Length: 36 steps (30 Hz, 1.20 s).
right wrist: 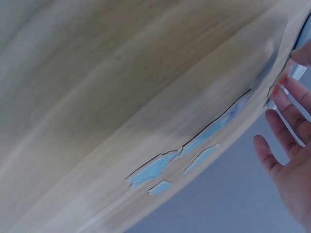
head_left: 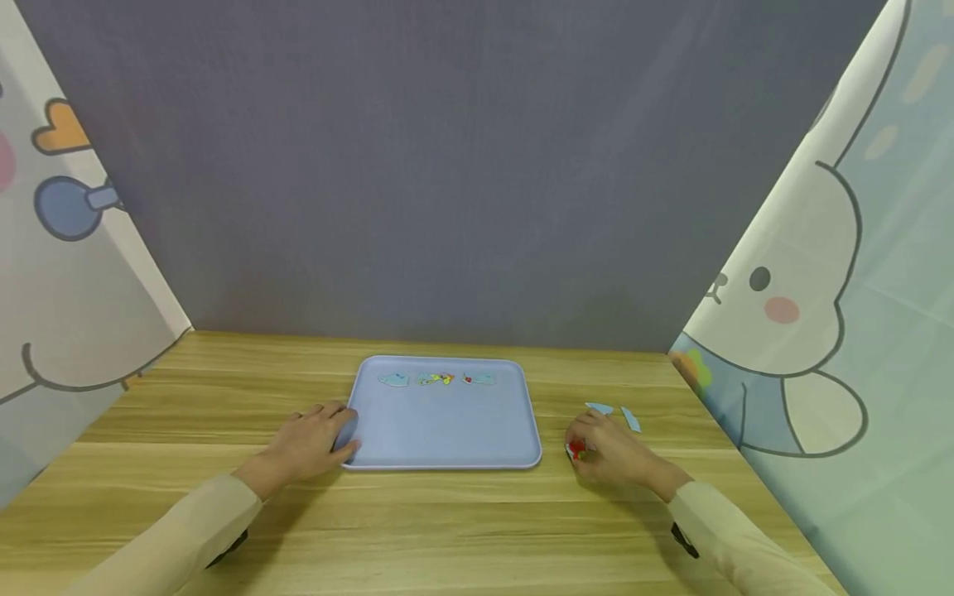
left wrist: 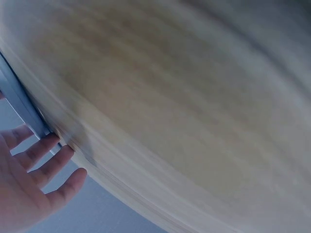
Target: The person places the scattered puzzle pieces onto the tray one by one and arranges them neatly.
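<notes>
A pale blue tray (head_left: 447, 430) lies on the table with three flat, illustrated puzzle pieces in a row near its far edge: a light blue one (head_left: 394, 380), a yellow-patterned one (head_left: 436, 379) and one with a red spot (head_left: 479, 379). My left hand (head_left: 313, 440) rests at the tray's left edge, its fingers spread along the rim (left wrist: 22, 99). Right of the tray, my right hand (head_left: 607, 449) pinches a puzzle piece with red on it (head_left: 576, 449) between thumb and fingers. In the right wrist view this piece (right wrist: 281, 80) stands tilted at the fingertips.
Beyond my right hand lie light blue pieces (head_left: 628, 419), partly hidden by it in the head view; the right wrist view shows several, including a broad one (right wrist: 153, 170). A grey partition (head_left: 447, 182) stands behind the wood-grain table (head_left: 417, 530), with cartoon-printed sheets (head_left: 820, 397) at both sides.
</notes>
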### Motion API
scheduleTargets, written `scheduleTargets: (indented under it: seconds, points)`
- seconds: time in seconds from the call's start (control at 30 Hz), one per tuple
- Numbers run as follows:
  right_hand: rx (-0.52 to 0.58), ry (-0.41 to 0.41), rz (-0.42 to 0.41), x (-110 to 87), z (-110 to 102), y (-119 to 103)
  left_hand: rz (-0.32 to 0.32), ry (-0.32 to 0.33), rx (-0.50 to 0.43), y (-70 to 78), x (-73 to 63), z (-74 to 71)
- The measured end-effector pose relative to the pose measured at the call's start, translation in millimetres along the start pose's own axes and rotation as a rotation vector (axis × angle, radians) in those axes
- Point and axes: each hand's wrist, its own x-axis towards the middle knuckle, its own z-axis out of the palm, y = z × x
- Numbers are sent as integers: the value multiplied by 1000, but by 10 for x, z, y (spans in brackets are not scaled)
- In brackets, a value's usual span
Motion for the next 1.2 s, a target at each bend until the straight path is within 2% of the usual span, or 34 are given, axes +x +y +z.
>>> scheduleTargets:
  seconds: [0.23,0.47,0.73,1.2]
  points:
    - [-71,19,31,77,0,-40,1,-4,1,-4,6,8]
    - [-39,6,32,198,-8,-116,1,-4,-3,-6,5,8]
    - [-58,18,-9,419,25,-199,-3,-12,2,-4,5,11]
    - [-81,-17,-72,773,173,-339,1,-17,5,9,-5,-21]
